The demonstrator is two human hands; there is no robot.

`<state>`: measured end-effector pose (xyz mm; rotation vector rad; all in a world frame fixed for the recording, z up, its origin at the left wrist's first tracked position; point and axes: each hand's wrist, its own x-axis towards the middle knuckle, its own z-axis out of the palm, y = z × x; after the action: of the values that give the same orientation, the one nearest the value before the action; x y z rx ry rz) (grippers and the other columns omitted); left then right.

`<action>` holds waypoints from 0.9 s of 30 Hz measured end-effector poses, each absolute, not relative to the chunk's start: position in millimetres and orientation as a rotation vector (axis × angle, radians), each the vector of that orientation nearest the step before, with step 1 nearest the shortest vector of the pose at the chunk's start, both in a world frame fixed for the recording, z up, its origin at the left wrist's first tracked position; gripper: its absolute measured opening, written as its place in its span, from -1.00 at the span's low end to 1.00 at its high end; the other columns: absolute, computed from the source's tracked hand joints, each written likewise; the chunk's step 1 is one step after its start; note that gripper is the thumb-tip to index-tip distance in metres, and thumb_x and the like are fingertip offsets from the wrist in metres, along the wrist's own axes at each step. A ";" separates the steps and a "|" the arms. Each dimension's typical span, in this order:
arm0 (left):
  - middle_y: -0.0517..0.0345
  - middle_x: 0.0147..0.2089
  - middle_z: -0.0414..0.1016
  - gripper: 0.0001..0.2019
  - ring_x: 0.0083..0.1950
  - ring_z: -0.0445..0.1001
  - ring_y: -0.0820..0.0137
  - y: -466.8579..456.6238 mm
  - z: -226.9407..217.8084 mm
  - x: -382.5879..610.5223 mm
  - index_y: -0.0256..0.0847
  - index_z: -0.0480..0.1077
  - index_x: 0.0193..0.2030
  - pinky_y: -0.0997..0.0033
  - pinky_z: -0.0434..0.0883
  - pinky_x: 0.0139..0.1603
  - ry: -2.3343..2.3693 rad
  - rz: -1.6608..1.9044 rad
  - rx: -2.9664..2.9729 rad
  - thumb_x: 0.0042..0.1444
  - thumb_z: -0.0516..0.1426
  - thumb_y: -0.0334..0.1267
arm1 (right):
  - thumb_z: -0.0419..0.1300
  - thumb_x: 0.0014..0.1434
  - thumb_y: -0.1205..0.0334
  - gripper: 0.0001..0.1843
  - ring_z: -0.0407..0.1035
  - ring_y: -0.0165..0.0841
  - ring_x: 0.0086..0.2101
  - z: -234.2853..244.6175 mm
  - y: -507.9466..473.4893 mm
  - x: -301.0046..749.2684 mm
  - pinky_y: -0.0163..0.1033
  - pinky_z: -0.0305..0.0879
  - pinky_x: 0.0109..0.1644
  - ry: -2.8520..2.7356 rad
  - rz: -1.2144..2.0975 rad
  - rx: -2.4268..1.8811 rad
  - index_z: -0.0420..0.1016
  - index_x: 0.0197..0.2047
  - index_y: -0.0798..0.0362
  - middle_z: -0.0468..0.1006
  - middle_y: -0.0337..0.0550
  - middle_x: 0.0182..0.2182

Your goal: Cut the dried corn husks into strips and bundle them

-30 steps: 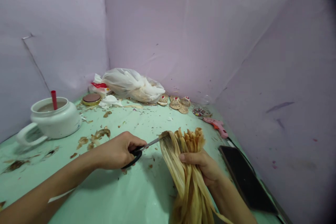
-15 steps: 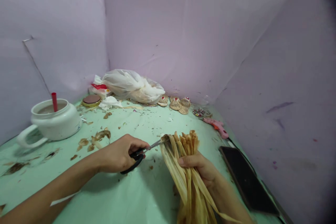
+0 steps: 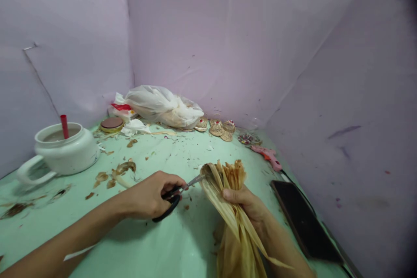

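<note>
My left hand (image 3: 156,193) is closed around black-handled scissors (image 3: 185,186), their blades pointing right. The blade tips meet the dark top end of one strip in a bundle of dried corn husks (image 3: 236,226); whether they cut into it I cannot tell. My right hand (image 3: 249,208) grips this bundle below its ragged upper ends, thumb across the front. Long tan husk strips hang down from the grip to the bottom of the view, and one thin strip trails right over my forearm.
At the left stands a white pot (image 3: 67,152) with a red stick in it. A plastic bag (image 3: 164,106) and woven ornaments (image 3: 221,128) lie at the back. Rightward are a pink glue gun (image 3: 267,156) and a dark phone (image 3: 304,221). Husk scraps (image 3: 114,176) litter the green tabletop.
The bundle's lower strips have turned and spread wider under my right hand. My left hand has shifted slightly down and right with the scissors; their tips stay at the same strip end.
</note>
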<state>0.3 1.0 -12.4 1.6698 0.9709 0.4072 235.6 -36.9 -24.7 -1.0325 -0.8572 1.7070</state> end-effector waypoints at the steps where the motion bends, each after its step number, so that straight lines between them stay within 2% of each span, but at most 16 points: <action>1: 0.18 -0.46 0.40 -0.78 -0.49 0.29 0.49 0.6 -12.1 0.6 -0.24 0.43 -0.32 0.58 0.20 -0.52 0.963 0.425 1.757 -0.14 0.05 -0.36 | 0.35 -0.23 0.27 -0.64 0.38 -0.31 -0.66 -22.8 -37.3 234.3 -0.17 0.37 -0.52 -0.860 1.771 -1.062 0.55 -0.27 0.18 0.55 -0.06 -0.60; 3: 0.22 -0.47 0.35 -0.80 -0.47 0.24 0.50 -0.5 -11.2 0.7 -0.22 0.42 -0.33 0.59 0.17 -0.48 0.983 0.465 1.892 -0.12 0.03 -0.38 | 0.33 -0.20 0.22 -0.61 0.39 -0.31 -0.65 -17.8 -38.2 230.9 -0.15 0.37 -0.48 -0.875 1.863 -1.103 0.54 -0.24 0.17 0.54 -0.08 -0.60; 7: 0.24 -0.46 0.32 -0.80 -0.47 0.17 0.51 -2.2 -11.1 0.2 -0.20 0.41 -0.32 0.60 0.13 -0.49 1.025 0.456 1.996 -0.07 0.01 -0.37 | 0.36 -0.25 0.22 -0.54 0.43 -0.29 -0.55 -10.5 -40.0 221.4 -0.16 0.38 -0.38 -0.895 1.780 -1.060 0.51 -0.20 0.13 0.55 -0.12 -0.55; 13: 0.16 -0.35 0.41 -0.75 -0.37 0.30 0.46 -0.6 -17.2 3.8 -0.25 0.41 -0.22 0.58 0.22 -0.40 0.985 0.447 1.916 -0.06 0.04 -0.32 | 0.38 -0.26 0.28 -0.48 0.40 -0.36 -0.59 -18.0 -39.1 219.7 -0.25 0.35 -0.41 -0.883 1.922 -0.926 0.48 -0.13 0.12 0.55 -0.17 -0.56; 20: 0.06 -0.25 0.44 -0.64 -0.47 0.31 0.49 -1.0 -14.8 6.5 -0.30 0.35 -0.16 0.58 0.22 -0.62 1.043 0.402 1.560 -0.17 0.10 -0.27 | 0.37 -0.25 0.30 -0.64 0.45 -0.36 -0.54 -23.3 -29.3 234.7 -0.27 0.39 -0.36 -0.646 2.024 -0.988 0.51 -0.30 0.18 0.57 -0.12 -0.54; 24: 0.03 -0.23 0.46 -0.54 -0.42 0.43 0.37 6.5 -12.6 1.3 -0.27 0.30 -0.10 0.53 0.29 -0.68 1.090 0.398 1.411 -0.27 0.10 -0.33 | 0.37 -0.31 0.35 -0.77 0.34 -0.44 -0.69 -12.8 -27.5 251.1 -0.36 0.33 -0.58 -0.502 1.871 -1.247 0.51 -0.47 0.19 0.48 -0.22 -0.71; 27: 0.04 -0.31 0.49 -0.52 -0.48 0.45 0.37 16.9 -11.6 -8.8 -0.28 0.31 -0.10 0.56 0.26 -0.73 1.122 0.422 1.326 -0.30 0.09 -0.38 | 0.37 -0.32 0.37 -0.81 0.22 -0.53 -0.78 -2.9 -29.8 269.5 -0.43 0.20 -0.71 -0.559 1.667 -1.340 0.51 -0.52 0.15 0.38 -0.32 -0.79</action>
<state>-8.8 16.9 -11.6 1.3261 1.1216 0.4221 269.5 -29.8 -2.9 -1.3402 -0.5588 1.6668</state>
